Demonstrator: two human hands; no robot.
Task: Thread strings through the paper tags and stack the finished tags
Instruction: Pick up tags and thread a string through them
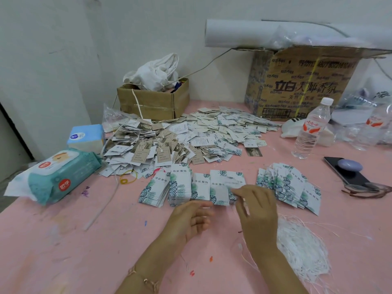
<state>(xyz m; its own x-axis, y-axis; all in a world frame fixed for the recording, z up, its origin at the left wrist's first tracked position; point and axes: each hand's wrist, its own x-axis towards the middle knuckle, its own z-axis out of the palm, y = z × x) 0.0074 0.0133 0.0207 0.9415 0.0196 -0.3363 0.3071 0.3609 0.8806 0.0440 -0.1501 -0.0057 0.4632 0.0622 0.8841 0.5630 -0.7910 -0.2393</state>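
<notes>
Near edge of the pink table point(84, 251), centre: two bare hands close together in front of a row of tags.
Right hand point(257, 211): thumb and forefinger pinch a leaf-print tag point(235, 180), blurred, at the right end of the row.
Left hand point(191, 219): fingers curled, just beside the right hand; whether they grasp anything cannot be told.
Tag stacks point(180, 185): side by side, just beyond the hands.
Fanned pile point(290, 185): right of the row, white strings showing at its top.
Loose strings point(301, 247): white bundle beside the right forearm.
Tag heap point(191, 136): mid-table, in front of a small cardboard box point(152, 102).
</notes>
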